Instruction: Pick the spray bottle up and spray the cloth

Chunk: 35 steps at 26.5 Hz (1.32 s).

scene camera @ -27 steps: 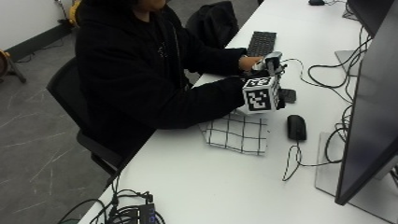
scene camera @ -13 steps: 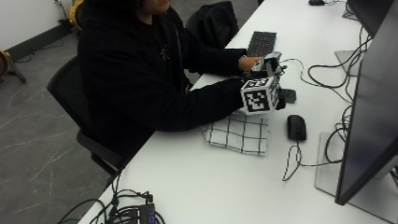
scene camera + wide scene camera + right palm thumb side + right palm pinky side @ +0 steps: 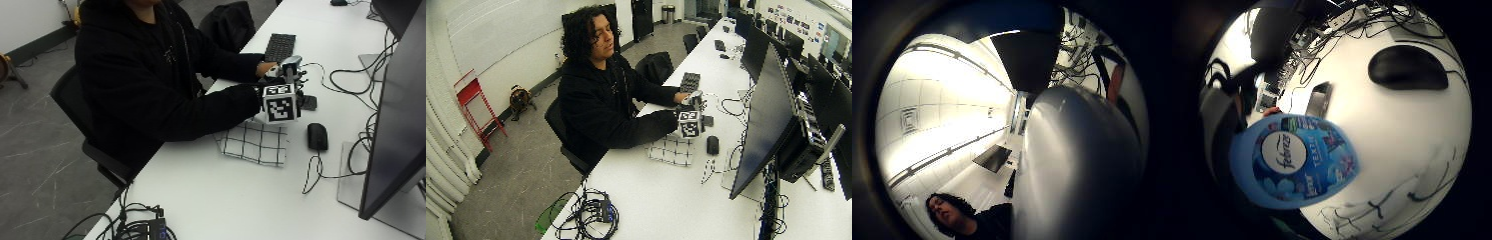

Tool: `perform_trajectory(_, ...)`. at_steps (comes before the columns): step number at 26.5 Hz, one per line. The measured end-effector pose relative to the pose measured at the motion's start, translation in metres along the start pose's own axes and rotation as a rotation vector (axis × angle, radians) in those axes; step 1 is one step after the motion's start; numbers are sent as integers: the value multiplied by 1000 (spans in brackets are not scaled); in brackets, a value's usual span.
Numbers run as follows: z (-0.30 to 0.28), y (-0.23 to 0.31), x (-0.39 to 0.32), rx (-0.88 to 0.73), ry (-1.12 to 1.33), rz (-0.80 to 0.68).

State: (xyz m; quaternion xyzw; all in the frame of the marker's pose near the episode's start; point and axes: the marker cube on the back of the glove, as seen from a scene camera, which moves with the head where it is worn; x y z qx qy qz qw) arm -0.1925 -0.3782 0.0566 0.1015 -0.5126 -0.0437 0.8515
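- On white table (image 3: 219,200), we take the checked cloth (image 3: 254,144) as landmark; monitor (image 3: 398,100) stands well to its far side.
- Keyboard (image 3: 279,47) lies well beyond cloth.
- Spray bottle (image 3: 290,70) is upright, off the table just above cloth's far edge, w/ blue Febreze label (image 3: 1294,160).
- Right hand (image 3: 247,100) wraps around the bottle body; bare hand (image 3: 267,68) at its top.
- Mouse (image 3: 317,136) sits just beside cloth, monitor side.

Spray bottle (image 3: 1297,160) label: "febreze" in white circle, "TEXTIL" beside it.
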Motion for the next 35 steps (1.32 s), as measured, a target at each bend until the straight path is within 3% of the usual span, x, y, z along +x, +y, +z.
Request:
perform_trajectory(4,-19,14,-3,-9,159,-17)
perform_trajectory(9,-58,41,9,-18,532,-48)
perform_trajectory(14,-106,69,-5,-57,729,25)
perform_trajectory(17,-136,115,-30,-123,844,44)
perform_trajectory(21,-126,129,-39,-197,1049,18)
perform_trajectory(35,-109,200,-76,-423,1130,-102)
